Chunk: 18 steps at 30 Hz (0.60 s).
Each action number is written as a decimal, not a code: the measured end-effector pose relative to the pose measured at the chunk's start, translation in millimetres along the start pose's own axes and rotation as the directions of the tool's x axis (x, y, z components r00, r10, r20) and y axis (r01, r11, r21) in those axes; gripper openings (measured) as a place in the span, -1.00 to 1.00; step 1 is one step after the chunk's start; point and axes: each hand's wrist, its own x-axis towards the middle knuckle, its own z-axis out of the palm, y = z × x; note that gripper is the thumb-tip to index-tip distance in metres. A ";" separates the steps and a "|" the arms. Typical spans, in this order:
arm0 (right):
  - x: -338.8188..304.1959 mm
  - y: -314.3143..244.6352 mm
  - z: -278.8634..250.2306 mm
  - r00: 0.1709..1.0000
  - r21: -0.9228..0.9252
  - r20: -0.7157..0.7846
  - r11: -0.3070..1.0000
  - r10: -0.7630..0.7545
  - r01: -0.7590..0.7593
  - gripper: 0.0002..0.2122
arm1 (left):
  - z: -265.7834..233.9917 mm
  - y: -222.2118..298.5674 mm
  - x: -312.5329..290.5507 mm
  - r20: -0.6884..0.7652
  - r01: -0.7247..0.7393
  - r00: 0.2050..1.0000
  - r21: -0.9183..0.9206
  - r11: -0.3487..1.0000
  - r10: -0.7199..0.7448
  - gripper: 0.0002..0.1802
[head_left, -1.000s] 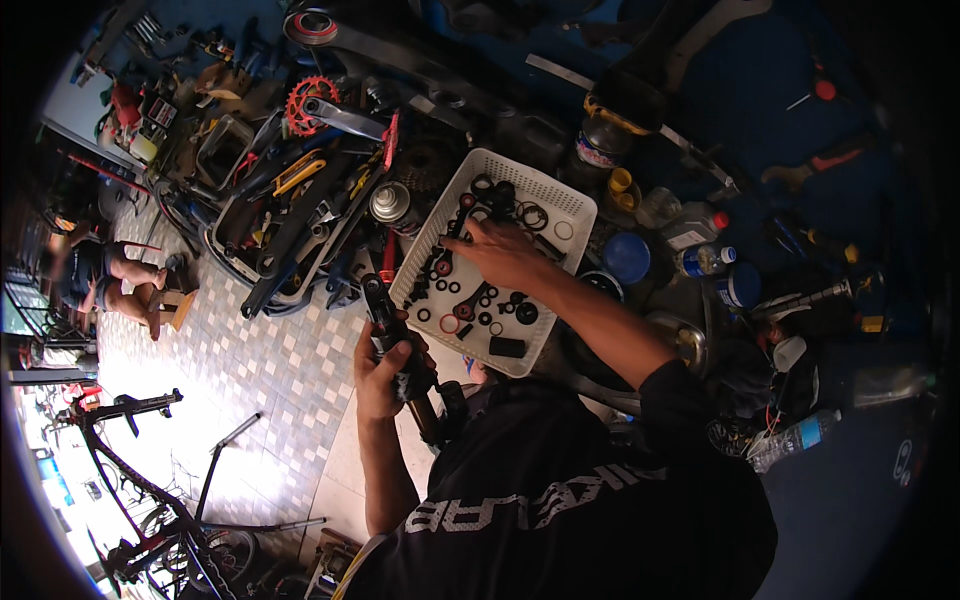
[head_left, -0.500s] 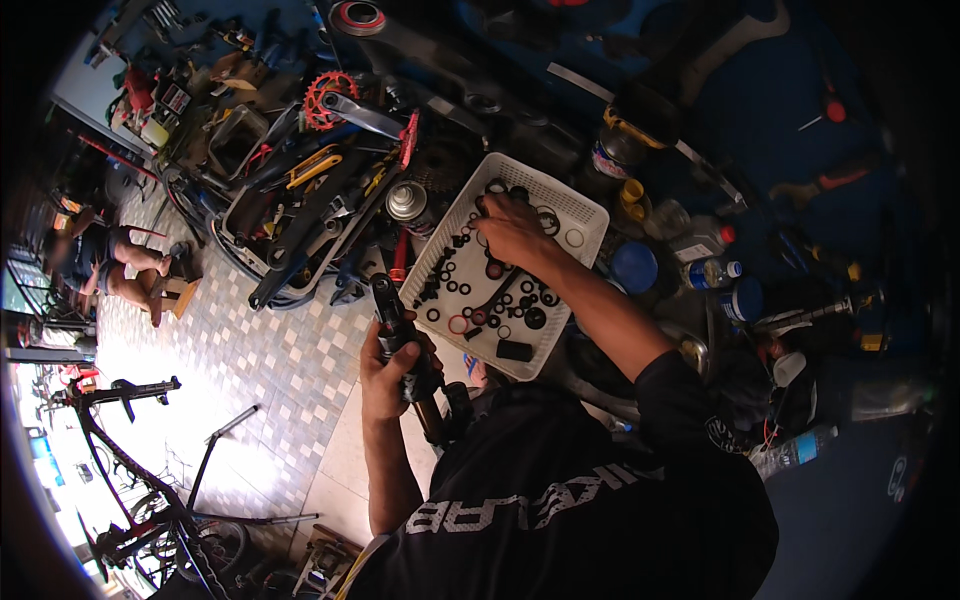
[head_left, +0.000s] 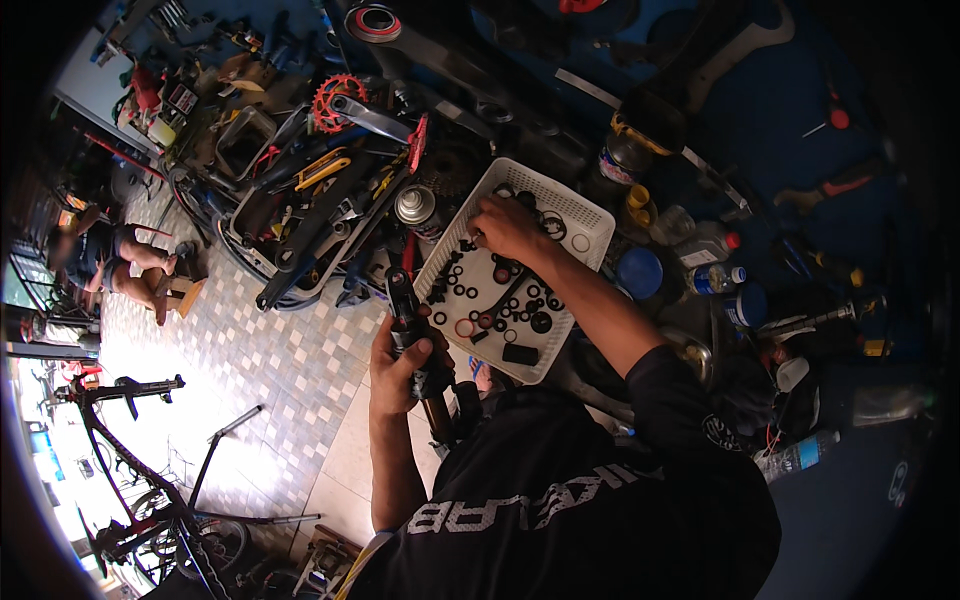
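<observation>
My left hand [head_left: 398, 375] is wrapped round a bike shock absorber [head_left: 432, 380], its black eyelet end pointing up and its bronze-coloured shaft running down toward my shirt. To the right of it is a white plastic basket [head_left: 583, 200] with perforated walls. Small black rings and seals lie scattered over its bottom, along with a reddish ring [head_left: 464, 328] and a black rectangular piece [head_left: 520, 354]. Inside the basket, toward its far left side, my right hand [head_left: 510, 230] reaches down with bent fingers bunched together. Whatever is between those fingertips is hidden.
Left of the basket stand a spray can [head_left: 415, 207] and a bin of tools [head_left: 300, 235]. Bottles [head_left: 715, 277] and a blue lid [head_left: 638, 272] crowd its right side. A bike frame [head_left: 140, 480] stands lower left; another person [head_left: 135, 260] sits beyond.
My right fingers have shifted a little toward the basket's left side and nearer to me. My left hand still grips the shock absorber. The whole view has moved slightly.
</observation>
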 end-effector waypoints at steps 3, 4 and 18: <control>2.4 0.6 1.4 0.996 -0.023 0.068 0.998 0.051 -0.050 -0.86 | -3.2 -1.6 1.8 0.037 0.015 0.999 -0.047 0.999 -0.013 -0.40; 2.5 0.5 3.0 0.994 -0.037 0.079 0.997 0.071 -0.068 -0.86 | -3.4 -2.1 2.8 0.053 0.022 0.998 -0.059 0.998 -0.019 -0.40; -16.4 -10.1 -7.7 0.997 0.409 -0.067 0.912 0.035 -0.005 -0.86 | 12.1 -9.2 14.4 0.142 0.072 0.988 -0.071 0.995 -0.062 -0.41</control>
